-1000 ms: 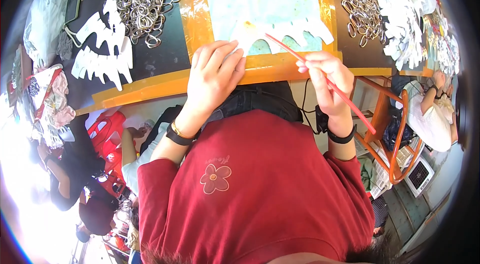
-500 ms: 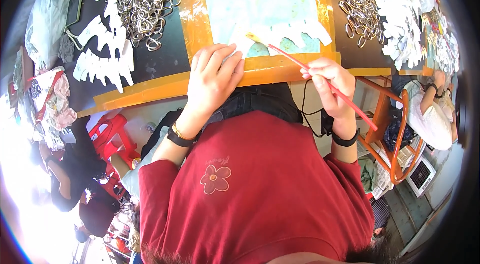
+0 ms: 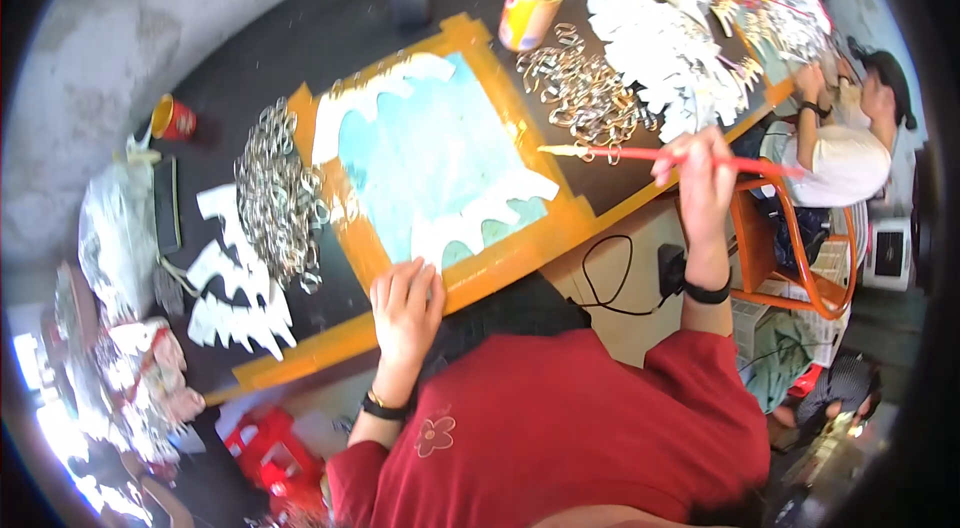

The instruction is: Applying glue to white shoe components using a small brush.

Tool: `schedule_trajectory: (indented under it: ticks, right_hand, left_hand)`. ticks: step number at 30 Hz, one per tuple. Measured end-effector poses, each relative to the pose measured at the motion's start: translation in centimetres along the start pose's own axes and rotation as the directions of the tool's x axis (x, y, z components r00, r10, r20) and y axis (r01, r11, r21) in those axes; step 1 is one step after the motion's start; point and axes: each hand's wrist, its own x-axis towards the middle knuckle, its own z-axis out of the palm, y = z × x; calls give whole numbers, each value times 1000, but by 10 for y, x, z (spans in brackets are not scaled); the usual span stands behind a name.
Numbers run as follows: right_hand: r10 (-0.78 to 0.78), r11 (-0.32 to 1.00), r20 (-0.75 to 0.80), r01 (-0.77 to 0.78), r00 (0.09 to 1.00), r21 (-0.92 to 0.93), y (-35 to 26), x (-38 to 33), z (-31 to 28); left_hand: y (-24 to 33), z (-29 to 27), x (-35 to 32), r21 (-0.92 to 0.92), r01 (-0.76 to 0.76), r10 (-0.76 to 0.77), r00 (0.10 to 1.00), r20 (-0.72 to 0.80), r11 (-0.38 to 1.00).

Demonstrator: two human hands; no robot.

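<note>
a right hand (image 3: pixel 705 173) pinches a red paintbrush (image 3: pixel 670 156), fingers closed round the handle, bristles poised above the table's right side near a heap of metal rings (image 3: pixel 580 93). the left hand (image 3: pixel 407 308) lies flat and empty on the near edge of an orange-framed blue-and-white board (image 3: pixel 440 158).

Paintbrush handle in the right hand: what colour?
Red; the long thin paintbrush has a pale tip, held in the right hand. Head view shows it best.
</note>
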Motion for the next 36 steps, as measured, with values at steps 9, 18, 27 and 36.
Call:
schedule_trajectory:
  ticks: [9,18,27,36]
  right_hand:
    - [-273,911,-82,231,958,-342,-33,120,-3]
    - [-96,871,145,154,985,-466,24,191,39]
    - [-107,939,40,114,993,-324,2,187,16]
    - [32,982,-120,-54,992,-180,25,171,-18]
  left_hand:
    - [4,-5,1,16,-21,21,1000,6,1000]
    - [4,-3,3,10,-30,30,999,-20,999]
    - [4,-3,1,7,-25,25,999,-21,1000]
    - [4,-4,1,20,-27,28,999,-16,999]
